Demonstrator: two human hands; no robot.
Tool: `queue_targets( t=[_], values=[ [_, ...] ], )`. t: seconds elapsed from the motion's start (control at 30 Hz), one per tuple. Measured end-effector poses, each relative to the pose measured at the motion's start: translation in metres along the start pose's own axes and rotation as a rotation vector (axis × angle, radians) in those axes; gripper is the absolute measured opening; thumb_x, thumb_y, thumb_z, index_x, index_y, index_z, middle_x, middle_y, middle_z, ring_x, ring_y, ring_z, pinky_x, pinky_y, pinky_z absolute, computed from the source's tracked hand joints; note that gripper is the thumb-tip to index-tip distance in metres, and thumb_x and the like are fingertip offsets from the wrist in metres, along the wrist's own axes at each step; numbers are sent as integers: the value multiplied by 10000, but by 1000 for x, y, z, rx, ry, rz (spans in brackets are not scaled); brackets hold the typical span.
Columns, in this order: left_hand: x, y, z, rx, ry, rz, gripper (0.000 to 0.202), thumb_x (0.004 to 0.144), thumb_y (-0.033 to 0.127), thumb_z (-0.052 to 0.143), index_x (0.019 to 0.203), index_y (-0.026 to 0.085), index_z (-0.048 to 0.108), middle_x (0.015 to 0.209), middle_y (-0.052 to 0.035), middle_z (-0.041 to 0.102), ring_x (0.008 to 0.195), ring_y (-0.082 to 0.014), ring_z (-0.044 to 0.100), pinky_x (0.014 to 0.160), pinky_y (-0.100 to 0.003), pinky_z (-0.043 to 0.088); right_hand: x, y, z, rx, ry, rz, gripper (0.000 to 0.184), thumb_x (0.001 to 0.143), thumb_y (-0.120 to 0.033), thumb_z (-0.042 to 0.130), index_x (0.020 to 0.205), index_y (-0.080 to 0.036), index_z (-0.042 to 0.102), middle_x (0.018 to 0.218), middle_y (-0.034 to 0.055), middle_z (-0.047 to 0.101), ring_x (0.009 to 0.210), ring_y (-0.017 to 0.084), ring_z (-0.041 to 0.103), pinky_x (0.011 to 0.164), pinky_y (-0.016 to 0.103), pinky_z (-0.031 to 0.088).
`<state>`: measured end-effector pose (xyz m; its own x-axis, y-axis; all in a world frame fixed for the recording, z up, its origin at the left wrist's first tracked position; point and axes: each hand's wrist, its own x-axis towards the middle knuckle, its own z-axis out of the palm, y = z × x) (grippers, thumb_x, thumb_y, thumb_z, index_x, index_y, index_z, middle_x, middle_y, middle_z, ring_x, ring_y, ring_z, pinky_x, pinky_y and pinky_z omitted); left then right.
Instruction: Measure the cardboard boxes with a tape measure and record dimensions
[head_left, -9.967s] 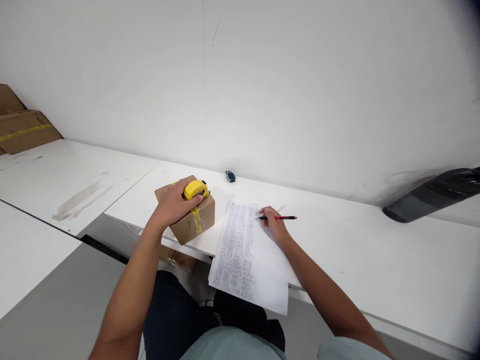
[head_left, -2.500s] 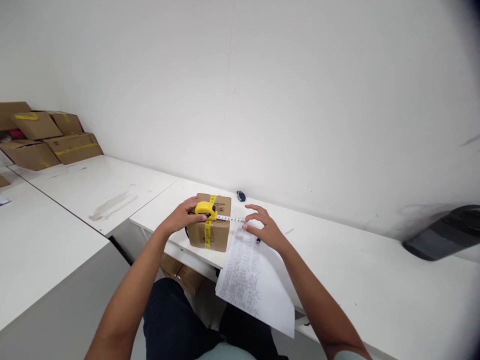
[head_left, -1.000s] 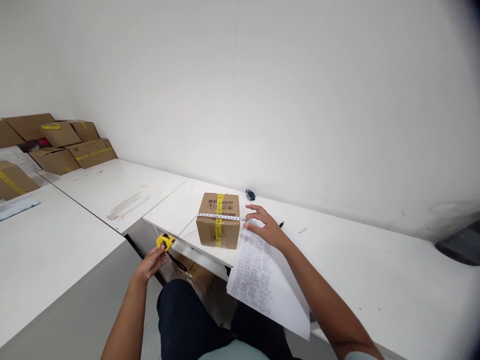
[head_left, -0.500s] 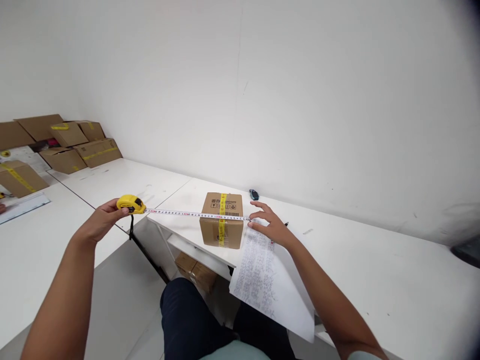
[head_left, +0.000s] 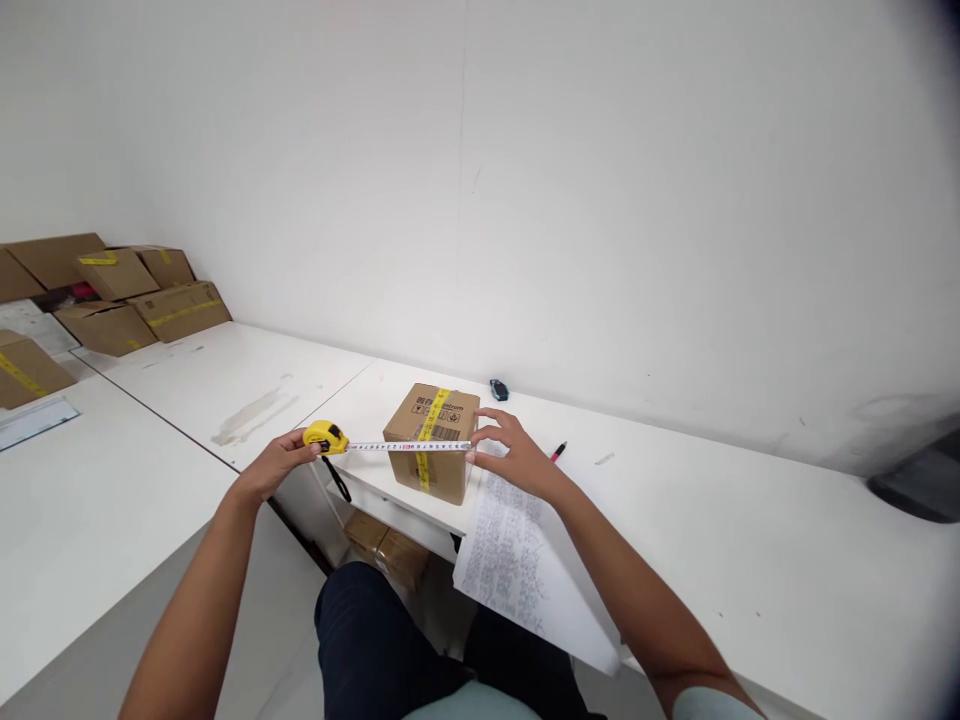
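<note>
I am gripping the rounded yellow plastic tape measure case [head_left: 325, 437] in my left hand [head_left: 279, 464], fingers wrapped tight around it, out past the left edge of the smooth white laminate desk [head_left: 750, 540]. Its thin white metal blade with fine printed marks [head_left: 409, 446] is running straight out of the case toward my right, lying level along the front top edge of the small brown corrugated cardboard box sealed with a strip of yellow tape [head_left: 432, 443]. So the long axis of the blade is lying left to right across my view, with the case at the left end and the tip at the right.

My right hand [head_left: 508, 455] is pinching the far end of the blade at the right corner of the box, thumb and forefinger together on it while the other fingers are spreading loose.

The box is sitting closed near the front left corner of the desk, turned slightly so one corner is pointing at me; I cannot see what is inside. Just to its right a flat white paper sheet covered in dense handwriting [head_left: 525, 560] is hanging over the desk edge. A slim red pen [head_left: 558, 452] is lying beyond my right hand, and a small dark object [head_left: 499, 390] is resting near the wall. More brown cardboard boxes [head_left: 112, 295] are sitting piled at the far left.
</note>
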<state>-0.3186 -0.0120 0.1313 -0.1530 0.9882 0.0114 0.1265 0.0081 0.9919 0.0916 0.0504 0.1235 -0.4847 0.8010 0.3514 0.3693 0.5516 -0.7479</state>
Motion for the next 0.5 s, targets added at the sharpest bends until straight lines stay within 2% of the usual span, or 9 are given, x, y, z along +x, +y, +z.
queue_targets(
  t=[0.17,0.23,0.33,0.43,0.5],
  values=[
    [2,9,42,-36,-44,73,406,542,252,876,921,199,740,867,-70,750,932,-325,663,827,-409,533,1,-13,17,-231,110,-211,125,786,-352,715,872,-263,710,1419,81,486,1392,357,308,1116,612,234],
    [-10,14,62,-8,-30,115,370,567,280,859,908,197,741,866,-64,745,923,-316,657,810,-393,530,-5,-20,23,-235,110,-237,132,794,-347,708,888,-255,707,1426,92,485,1402,357,297,1128,622,206],
    [-41,14,94,79,-66,188,294,627,323,825,873,186,742,870,-62,729,857,-270,649,777,-342,517,-25,-34,32,-130,52,-215,141,846,-390,658,887,-261,697,1482,57,435,1429,333,257,1143,620,201],
    [-77,-3,124,133,-97,263,289,629,315,833,872,192,737,875,-55,710,853,-238,633,788,-304,497,-55,-40,44,-22,32,-224,161,862,-407,644,962,-291,692,1496,29,422,1431,316,264,1158,589,215],
    [-94,-24,141,29,-65,250,309,639,358,828,887,204,728,902,-56,710,862,-240,642,787,-308,505,-78,-34,56,49,60,-185,299,834,-399,680,1120,-318,653,1486,47,435,1412,316,307,1160,559,238]
  ],
)
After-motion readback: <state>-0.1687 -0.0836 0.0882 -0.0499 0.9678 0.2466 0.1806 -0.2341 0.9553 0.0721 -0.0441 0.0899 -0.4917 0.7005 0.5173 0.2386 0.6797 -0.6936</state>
